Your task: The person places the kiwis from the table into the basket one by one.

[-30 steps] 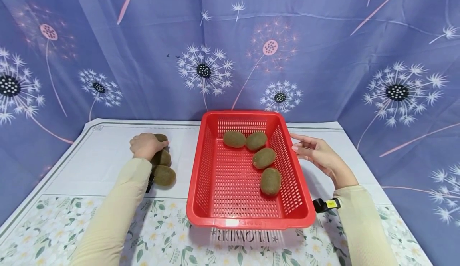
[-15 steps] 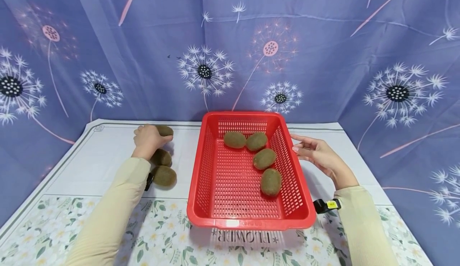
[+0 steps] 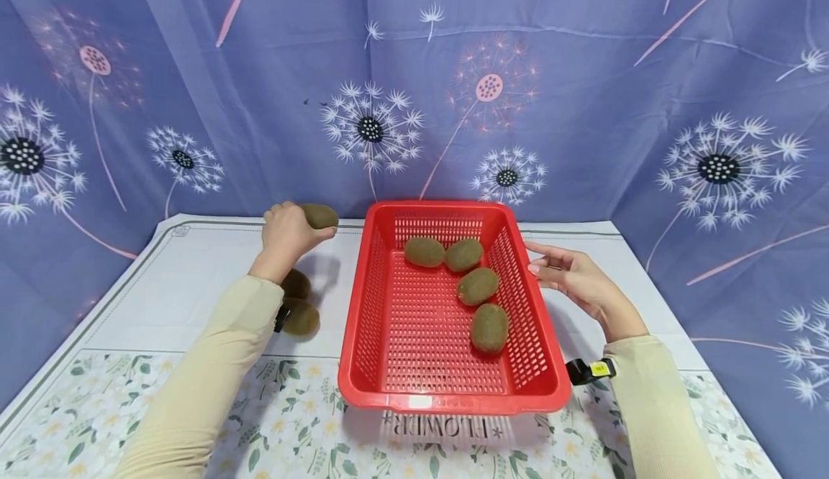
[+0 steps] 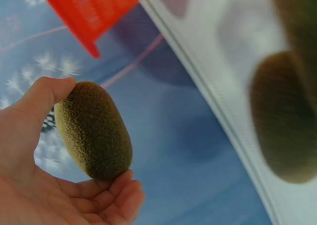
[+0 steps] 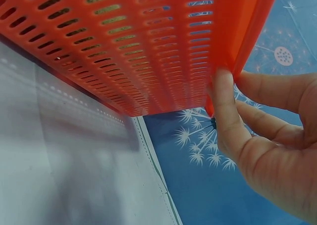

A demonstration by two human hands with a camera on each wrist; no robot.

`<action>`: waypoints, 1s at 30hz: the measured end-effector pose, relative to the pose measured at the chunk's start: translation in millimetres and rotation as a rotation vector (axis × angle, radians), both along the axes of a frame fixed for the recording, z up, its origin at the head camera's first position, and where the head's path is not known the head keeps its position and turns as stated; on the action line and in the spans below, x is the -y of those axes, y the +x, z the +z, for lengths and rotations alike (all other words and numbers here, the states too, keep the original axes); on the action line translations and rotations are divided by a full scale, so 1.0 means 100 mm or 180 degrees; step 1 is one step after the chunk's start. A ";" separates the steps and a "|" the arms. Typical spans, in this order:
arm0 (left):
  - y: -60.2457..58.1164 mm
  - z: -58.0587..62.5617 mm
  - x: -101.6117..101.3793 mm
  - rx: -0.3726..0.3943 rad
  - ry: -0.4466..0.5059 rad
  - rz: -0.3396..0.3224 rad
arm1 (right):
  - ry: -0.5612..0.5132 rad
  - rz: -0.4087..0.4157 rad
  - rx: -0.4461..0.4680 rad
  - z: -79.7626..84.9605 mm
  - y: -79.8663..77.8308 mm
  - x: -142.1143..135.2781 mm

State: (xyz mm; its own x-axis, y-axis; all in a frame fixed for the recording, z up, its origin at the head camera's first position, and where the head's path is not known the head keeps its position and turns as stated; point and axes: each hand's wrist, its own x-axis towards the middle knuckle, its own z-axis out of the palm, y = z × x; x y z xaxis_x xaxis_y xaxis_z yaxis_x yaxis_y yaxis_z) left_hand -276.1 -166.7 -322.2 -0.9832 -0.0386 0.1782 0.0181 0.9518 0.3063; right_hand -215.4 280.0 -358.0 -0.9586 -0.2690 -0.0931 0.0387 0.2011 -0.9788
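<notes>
Left hand [image 3: 285, 236] holds kiwi [image 3: 322, 216] apart from basket rim [image 3: 355, 306]

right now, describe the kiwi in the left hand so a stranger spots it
Start at the big red basket, look left of it to the left hand near the far edge of the table. That hand grips a fuzzy brown oval kiwi. It alone is held: of the other kiwis, two lie on the table and four in the basket.

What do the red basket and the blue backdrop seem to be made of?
Red basket: probably moulded plastic, glossy; its rim shines and even slots pierce its walls. Blue backdrop: likely printed fabric, mostly matte; it hangs in soft folds.
</notes>
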 end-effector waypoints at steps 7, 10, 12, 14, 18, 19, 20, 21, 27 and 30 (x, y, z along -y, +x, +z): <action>0.03 0.25 -0.30 -0.0156 0.0034 -0.0139 | -0.0005 -0.0005 -0.0023 0.00 0.01 0.00; 0.07 0.36 -0.46 -0.0217 0.0079 -0.0219 | 0.0002 -0.0013 -0.0017 0.01 0.02 0.00; 0.11 0.44 -0.57 -0.0224 0.0132 -0.0274 | 0.0003 -0.0008 -0.0017 0.01 0.02 0.00; 0.14 0.52 -0.69 -0.0198 0.0145 -0.0321 | 0.0000 0.0004 -0.0015 0.01 0.01 0.00; 0.21 0.65 -0.94 -0.0162 0.0126 -0.0425 | 0.0011 0.0024 -0.0018 0.00 0.00 -0.01; 0.22 0.67 -1.00 -0.0171 0.0111 -0.0452 | 0.0015 0.0024 -0.0018 0.00 0.00 -0.01; 0.23 0.69 -1.06 -0.0182 0.0107 -0.0481 | 0.0017 0.0022 -0.0017 0.00 -0.01 -0.01; 0.24 0.71 -1.12 -0.0192 0.0107 -0.0514 | 0.0023 0.0020 -0.0019 0.00 -0.01 -0.02; 0.28 0.75 -1.44 -0.0231 0.0027 -0.0672 | 0.0011 0.0025 -0.0004 -0.01 -0.01 -0.03; 0.29 0.71 -1.60 -0.0177 -0.0017 -0.0745 | 0.0039 0.0027 0.0000 -0.01 -0.01 -0.04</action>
